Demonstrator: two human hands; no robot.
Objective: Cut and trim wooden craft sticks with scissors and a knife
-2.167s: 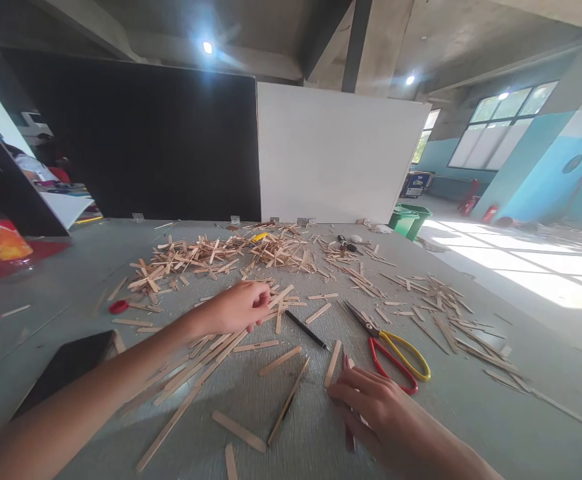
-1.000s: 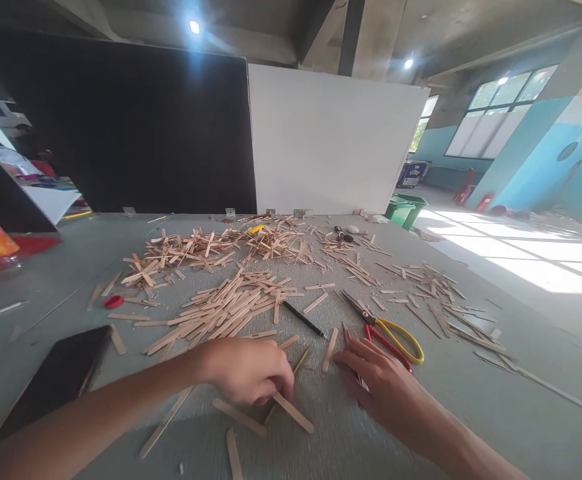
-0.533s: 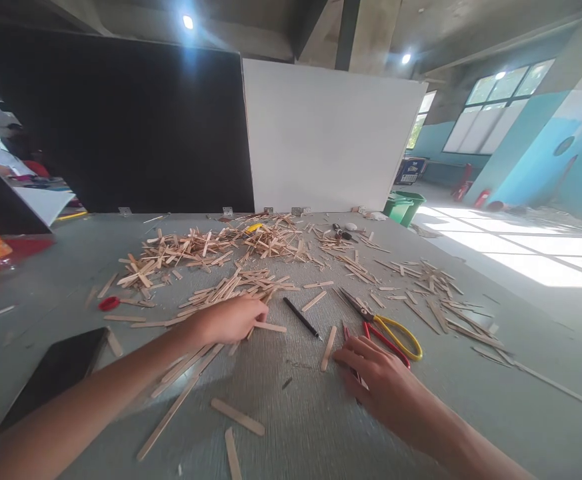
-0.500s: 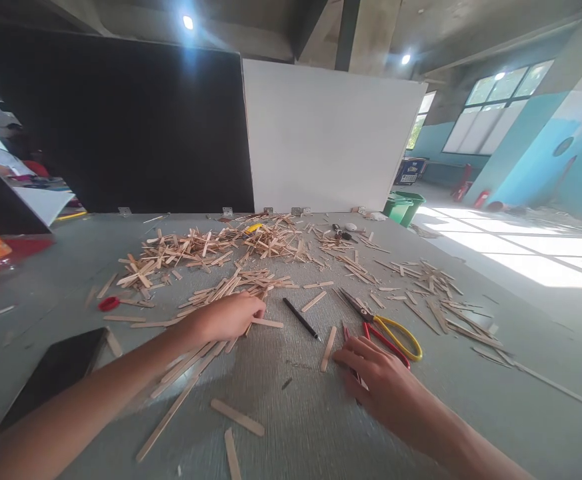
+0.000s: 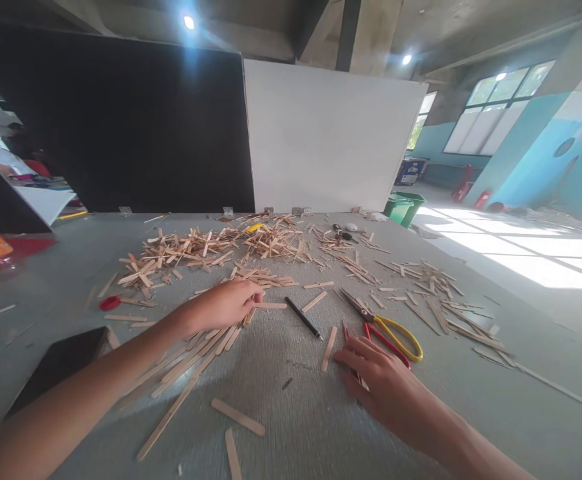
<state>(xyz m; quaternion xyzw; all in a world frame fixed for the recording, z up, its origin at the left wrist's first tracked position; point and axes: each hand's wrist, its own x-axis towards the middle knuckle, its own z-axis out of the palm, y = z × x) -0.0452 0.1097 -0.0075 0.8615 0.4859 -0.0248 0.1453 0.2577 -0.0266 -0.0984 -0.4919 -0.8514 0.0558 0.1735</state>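
My left hand (image 5: 233, 303) is closed with its fingertips pinching a flat wooden craft stick (image 5: 271, 306), which sticks out to the right. It hovers over a fan of loose craft sticks (image 5: 191, 363) on the grey table. My right hand (image 5: 371, 373) rests on the table with curled fingers over a slim red object (image 5: 346, 331), mostly hidden beneath it; its kind is unclear. One craft stick (image 5: 329, 349) lies just left of those fingers. Scissors (image 5: 381, 325) with yellow and red handles lie beyond the right hand. A black pen (image 5: 303, 318) lies between both hands.
Piles of craft sticks (image 5: 191, 248) cover the table's far side, with more scattered at right (image 5: 435, 313). A dark box-like object (image 5: 58, 367) lies under the left forearm. A red ring (image 5: 109, 303) is at left. Black and white panels (image 5: 335, 133) stand behind.
My left hand has shifted slightly up and away, with the craft stick at its fingertips moving along. My right hand stays nearly still.
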